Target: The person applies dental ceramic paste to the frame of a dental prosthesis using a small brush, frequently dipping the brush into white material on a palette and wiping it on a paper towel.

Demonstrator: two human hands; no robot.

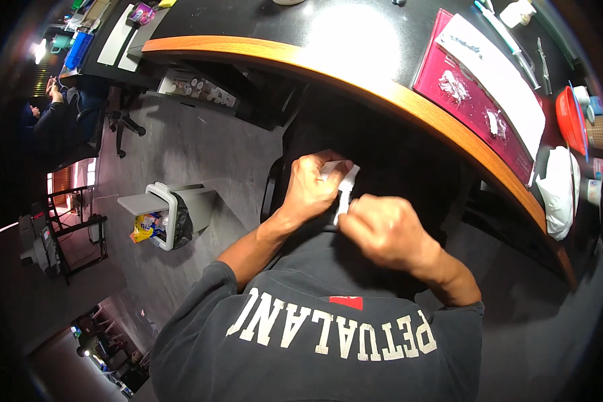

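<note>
Over my lap, in front of my dark shirt, both hands are closed around a small white strip (345, 191). It looks soft and folded, like paper or tissue, though its exact kind does not show. My left hand (309, 186) pinches its upper part between thumb and fingers, and a flat white flap sticks out there. My right hand (390, 231) is curled at the strip's lower end, with thumb and forefinger close against it. The fingertips of the right hand are partly hidden by the fist.
Beyond my hands curves a black desk (261, 23) with a wooden edge. On it lie a maroon board (435, 84) with white crumbs, a white sheet (489, 87), a red bowl (568, 117) and a white bag (559, 191). A trash bin (174, 218) stands left; another person (50, 110) sits far left.
</note>
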